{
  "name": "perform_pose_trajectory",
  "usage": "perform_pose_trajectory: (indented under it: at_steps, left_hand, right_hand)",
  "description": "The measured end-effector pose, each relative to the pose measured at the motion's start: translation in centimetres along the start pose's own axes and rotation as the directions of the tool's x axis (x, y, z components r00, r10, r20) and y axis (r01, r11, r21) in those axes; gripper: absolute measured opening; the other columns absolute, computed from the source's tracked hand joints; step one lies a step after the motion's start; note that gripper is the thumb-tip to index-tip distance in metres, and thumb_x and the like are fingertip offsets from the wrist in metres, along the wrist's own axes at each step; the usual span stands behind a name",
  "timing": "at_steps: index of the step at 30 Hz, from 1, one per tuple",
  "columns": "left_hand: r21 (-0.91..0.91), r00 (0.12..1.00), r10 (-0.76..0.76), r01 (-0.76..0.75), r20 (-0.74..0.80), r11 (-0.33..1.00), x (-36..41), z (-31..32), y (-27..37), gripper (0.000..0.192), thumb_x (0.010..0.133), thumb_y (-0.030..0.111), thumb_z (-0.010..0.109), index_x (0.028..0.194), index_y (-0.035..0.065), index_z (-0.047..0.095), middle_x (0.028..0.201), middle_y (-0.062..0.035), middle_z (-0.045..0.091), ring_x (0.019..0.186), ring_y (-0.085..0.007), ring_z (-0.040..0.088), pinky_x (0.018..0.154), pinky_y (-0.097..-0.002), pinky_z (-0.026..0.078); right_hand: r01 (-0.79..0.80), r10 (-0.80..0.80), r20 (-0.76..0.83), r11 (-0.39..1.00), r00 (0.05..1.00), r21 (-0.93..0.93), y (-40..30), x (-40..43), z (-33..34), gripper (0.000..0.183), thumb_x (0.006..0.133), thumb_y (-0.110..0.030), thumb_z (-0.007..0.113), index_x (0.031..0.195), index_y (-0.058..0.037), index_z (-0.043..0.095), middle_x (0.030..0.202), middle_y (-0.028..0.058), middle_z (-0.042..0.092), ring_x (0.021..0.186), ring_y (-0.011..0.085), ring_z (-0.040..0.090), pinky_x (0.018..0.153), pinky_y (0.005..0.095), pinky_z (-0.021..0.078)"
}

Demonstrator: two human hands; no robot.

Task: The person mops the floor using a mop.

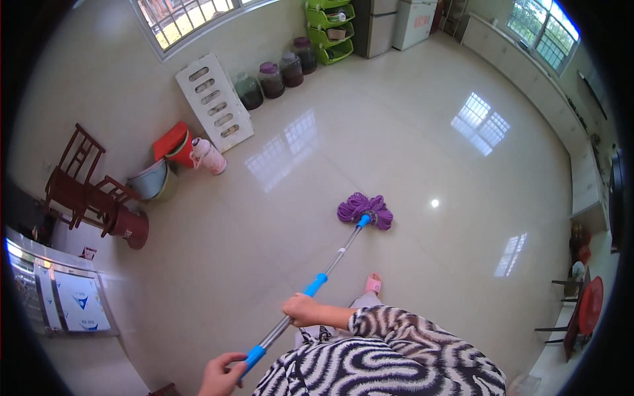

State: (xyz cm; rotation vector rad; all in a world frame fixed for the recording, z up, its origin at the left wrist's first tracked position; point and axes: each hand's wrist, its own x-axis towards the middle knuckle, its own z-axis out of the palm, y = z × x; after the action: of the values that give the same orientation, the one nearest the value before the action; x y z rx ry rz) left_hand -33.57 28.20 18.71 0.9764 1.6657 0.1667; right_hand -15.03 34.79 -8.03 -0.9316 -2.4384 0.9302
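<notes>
A mop with a metal pole and blue plastic grips runs diagonally up from the lower left. Its purple string head (365, 210) lies on the shiny tiled floor (436, 257). My right hand (303, 309) is closed round the pole (275, 330) just below the middle blue grip (316, 284). Lower down, my left hand (225, 373) holds the blue grip at the pole's top end (253, 357), its fingers curled about it. A foot in a pink slipper (374, 283) stands below and slightly right of the mop head.
Along the left wall are dark red wooden chairs (81, 193), a dark red bucket (130, 225), basins (148, 180), a pink thermos flask (210, 156), a slotted white panel (215, 104) and several large jars (271, 79). Green stacked baskets (331, 37) stand beyond; low cabinets (535, 84) line the right.
</notes>
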Motion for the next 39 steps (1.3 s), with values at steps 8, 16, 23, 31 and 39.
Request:
perform_pose_trajectory:
  at_steps: [8,16,23,31,39]
  left_hand:
    - [-0.101,0.988,0.093,-0.081,0.120,0.992,15.9,15.0,6.7,0.033,0.078,0.012,0.058,0.108,0.0000,0.053,0.089,-0.0097,0.061,0.058,-0.0110,0.055,0.044,-0.0232,0.042]
    - [-0.086,0.949,0.165,-0.146,0.269,0.985,24.1,25.6,14.5,0.046,0.082,0.016,0.055,0.124,0.0023,0.041,0.082,-0.0054,0.056,0.055,-0.0084,0.048,0.050,-0.0226,0.041]
    - [-0.130,0.993,-0.120,0.120,0.008,0.984,11.6,17.1,19.7,0.030,0.077,0.012,0.060,0.103,-0.0015,0.057,0.083,-0.0061,0.062,0.065,-0.0090,0.052,0.054,-0.0226,0.042]
    - [-0.006,0.891,-0.025,0.025,-0.453,1.000,-0.9,15.3,25.3,0.023,0.079,0.009,0.056,0.097,-0.0056,0.060,0.066,-0.0012,0.055,0.052,-0.0055,0.043,0.045,-0.0197,0.033]
    - [-0.067,0.906,-0.085,0.063,-0.416,0.996,2.8,17.0,23.5,0.022,0.077,0.013,0.060,0.091,-0.0043,0.060,0.062,-0.0018,0.054,0.047,-0.0075,0.045,0.041,-0.0198,0.033]
  right_hand:
    - [-0.377,0.286,-0.472,0.920,0.834,-0.109,19.7,-8.5,-7.2,0.039,0.056,-0.004,0.059,0.094,-0.0052,0.052,0.091,0.0151,0.051,0.090,0.0319,0.048,0.078,0.0420,0.0401]
    - [-0.506,0.498,-0.094,0.840,0.862,-0.195,31.2,-12.8,-21.0,0.056,0.061,-0.001,0.061,0.115,-0.0022,0.045,0.094,0.0157,0.052,0.094,0.0328,0.048,0.080,0.0395,0.0408]
    - [-0.015,0.002,0.061,0.979,0.998,0.205,26.5,-8.2,-20.1,0.049,0.058,0.002,0.060,0.106,-0.0033,0.049,0.078,0.0148,0.055,0.079,0.0338,0.053,0.068,0.0434,0.0427]
    - [0.251,-0.343,0.139,0.860,0.929,0.445,15.4,-2.1,-22.2,0.023,0.059,0.002,0.053,0.080,-0.0057,0.045,0.073,0.0123,0.053,0.074,0.0347,0.053,0.061,0.0453,0.0395]
    - [0.208,-0.356,0.290,0.875,0.888,0.437,19.4,-2.3,-21.6,0.021,0.059,0.001,0.053,0.077,-0.0065,0.044,0.075,0.0108,0.052,0.077,0.0325,0.051,0.064,0.0426,0.0381]
